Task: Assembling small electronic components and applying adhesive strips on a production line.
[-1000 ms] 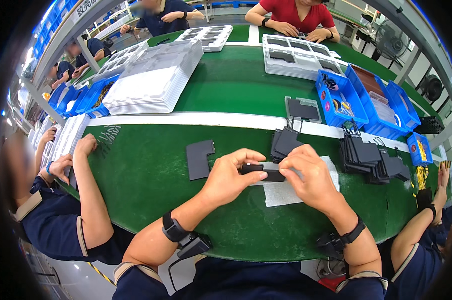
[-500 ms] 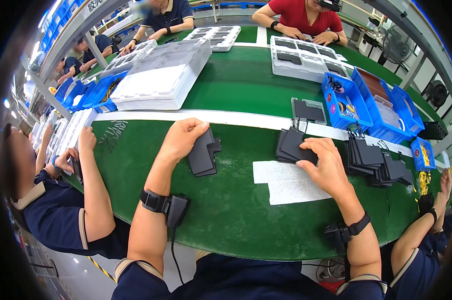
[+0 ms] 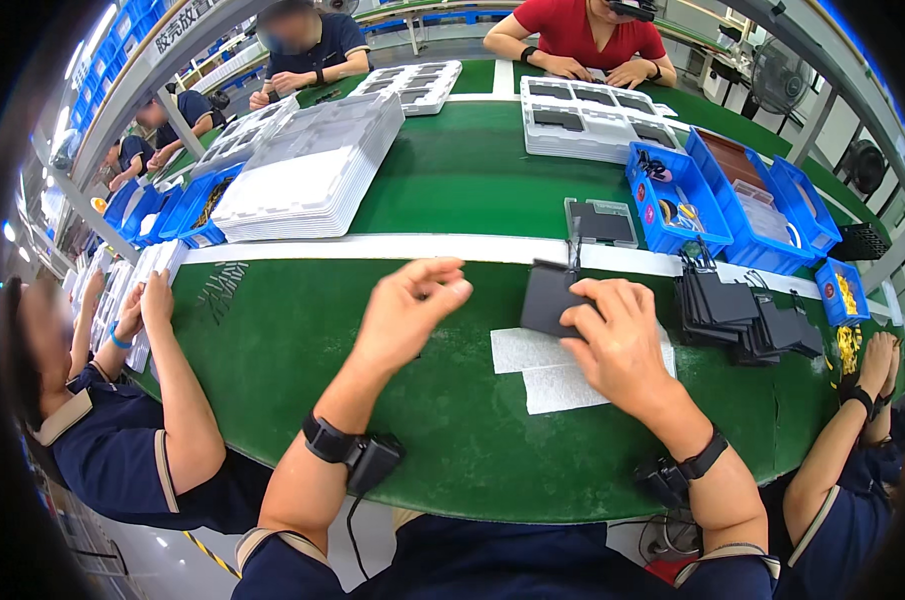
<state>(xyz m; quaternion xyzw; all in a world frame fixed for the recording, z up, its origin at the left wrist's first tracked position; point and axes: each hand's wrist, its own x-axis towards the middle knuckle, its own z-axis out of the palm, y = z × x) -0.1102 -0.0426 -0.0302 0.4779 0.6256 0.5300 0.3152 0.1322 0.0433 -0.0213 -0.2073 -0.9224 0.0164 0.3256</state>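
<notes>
My left hand [image 3: 413,312] hovers over the green table, its fingers bent and thumb apart, with nothing visible in them. To its right, my right hand [image 3: 621,335] grips a black flat rectangular piece [image 3: 551,302] by its right edge, thumb and fingers closed on it. A thin black cable runs up from that piece's far edge. Whether more pieces lie beneath is hidden. Two white cloth-like sheets [image 3: 558,390] lie partly under my right hand. Farther right rests a pile of similar black pieces with cables [image 3: 723,305]. Beyond my right hand sits a clear tray [image 3: 628,222] holding a dark piece.
Stacked white trays [image 3: 303,185] stand at the far left, with small grey strips [image 3: 221,290] nearer. Blue bins [image 3: 698,240] with small parts line the right, and a smaller blue box [image 3: 841,292] holds yellow pieces. Co-workers sit left, right and across the table.
My left hand has moved right and no longer shows the black pieces it held. My right hand has shifted slightly left and down, and the stack at its fingers now appears as one flat piece.
</notes>
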